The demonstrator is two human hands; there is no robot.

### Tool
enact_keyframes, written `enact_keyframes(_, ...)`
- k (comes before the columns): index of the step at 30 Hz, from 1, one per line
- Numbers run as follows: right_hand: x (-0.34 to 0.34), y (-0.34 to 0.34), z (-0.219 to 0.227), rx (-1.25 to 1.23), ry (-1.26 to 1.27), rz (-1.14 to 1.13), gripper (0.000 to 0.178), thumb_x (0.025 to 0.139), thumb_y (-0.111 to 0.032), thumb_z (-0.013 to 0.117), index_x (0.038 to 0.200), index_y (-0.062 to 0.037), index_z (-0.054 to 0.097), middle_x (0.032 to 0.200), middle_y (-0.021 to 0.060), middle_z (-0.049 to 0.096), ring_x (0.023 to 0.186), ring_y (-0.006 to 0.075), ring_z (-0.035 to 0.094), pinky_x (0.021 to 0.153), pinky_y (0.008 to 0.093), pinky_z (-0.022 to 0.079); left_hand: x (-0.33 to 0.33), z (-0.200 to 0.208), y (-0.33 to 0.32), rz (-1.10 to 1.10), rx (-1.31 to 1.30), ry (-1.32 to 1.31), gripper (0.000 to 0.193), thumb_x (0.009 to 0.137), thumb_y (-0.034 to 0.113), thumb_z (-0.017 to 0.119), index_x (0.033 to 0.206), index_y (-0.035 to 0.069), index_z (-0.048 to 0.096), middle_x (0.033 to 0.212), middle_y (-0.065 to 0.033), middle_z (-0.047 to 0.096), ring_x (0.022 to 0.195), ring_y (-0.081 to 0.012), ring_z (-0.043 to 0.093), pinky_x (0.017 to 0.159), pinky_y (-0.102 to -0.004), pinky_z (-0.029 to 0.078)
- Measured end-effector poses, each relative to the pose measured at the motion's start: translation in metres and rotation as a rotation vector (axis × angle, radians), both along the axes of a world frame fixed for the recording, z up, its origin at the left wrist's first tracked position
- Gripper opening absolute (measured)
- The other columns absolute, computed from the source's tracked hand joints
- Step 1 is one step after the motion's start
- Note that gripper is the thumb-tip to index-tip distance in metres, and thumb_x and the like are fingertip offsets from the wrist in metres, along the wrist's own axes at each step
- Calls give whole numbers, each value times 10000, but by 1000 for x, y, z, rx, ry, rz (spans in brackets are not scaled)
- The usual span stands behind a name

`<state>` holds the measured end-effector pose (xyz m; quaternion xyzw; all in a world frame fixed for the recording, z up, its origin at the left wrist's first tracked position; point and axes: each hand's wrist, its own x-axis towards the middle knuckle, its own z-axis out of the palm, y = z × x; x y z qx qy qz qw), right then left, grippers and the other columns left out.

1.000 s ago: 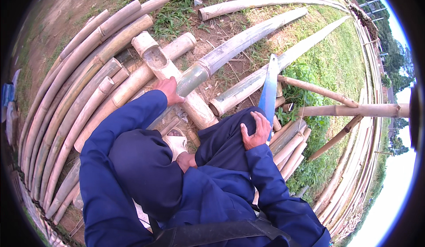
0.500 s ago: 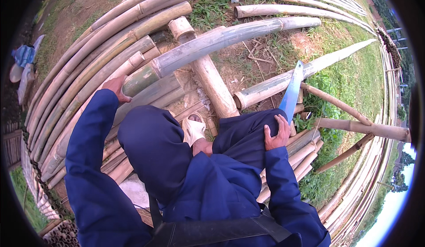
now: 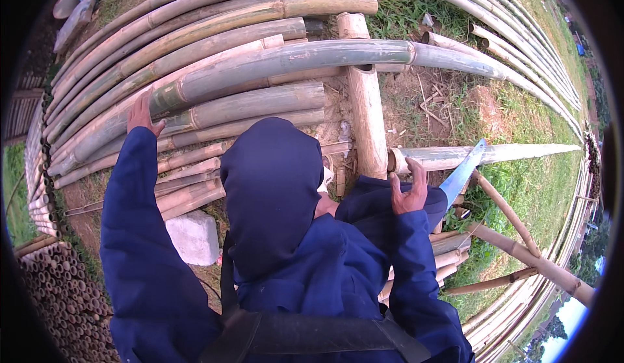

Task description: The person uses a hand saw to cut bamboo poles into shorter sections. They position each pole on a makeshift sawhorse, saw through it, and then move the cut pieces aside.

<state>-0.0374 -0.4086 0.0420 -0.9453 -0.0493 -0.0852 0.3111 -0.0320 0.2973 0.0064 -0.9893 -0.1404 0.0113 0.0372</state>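
Bamboo pole (image 3: 292, 59): lying across the notched log (image 3: 368, 119), beside other poles (image 3: 260, 105)
Left hand (image 3: 141, 115): at the pole's left end, thumb apart; cannot tell if gripping
Right hand (image 3: 411, 193): fingers spread, over the right knee (image 3: 435, 204)
Saw (image 3: 464, 169): beside that knee

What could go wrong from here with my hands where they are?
The bare saw blade stands beside your right knee, so moving your right hand carelessly might mean a cut. Your left hand seems to rest on the long greenish pole; if that rolled, it could pinch the hand against a neighbouring pole.
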Motion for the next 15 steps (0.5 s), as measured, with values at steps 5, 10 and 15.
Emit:
enact_keyframes(5, 75, 71, -15, 5, 76, 382, 500, 850, -187, 805, 1299, -64, 624, 1197, 158, 669, 1131, 343, 642, 985, 426, 519, 22, -8, -94, -164, -62, -95, 998, 750, 341, 834, 1580, 159, 310, 1564, -102, 395, 1419, -319, 416, 1183, -447, 331)
enact_keyframes(10, 81, 118, -42, -282, 172, 682, 541, 822, -259, 814, 1305, -109, 623, 1298, 101, 632, 1246, 316, 572, 1095, 458, 414, 49, -4, -147, -304, -195, -242, 858, 814, 289, 784, 1555, 159, 371, 1567, -109, 416, 1415, -332, 430, 1179, -459, 340)
enact_keyframes(15, 79, 120, -116, -450, 435, 790, 525, 823, -286, 730, 1321, -152, 634, 1323, 65, 624, 1269, 250, 537, 1154, 531, 317, 42, 4, -218, -248, -369, -338, 805, 826, 266, 776, 1532, 159, 405, 1507, -126, 470, 1361, -340, 477, 1140, -461, 373)
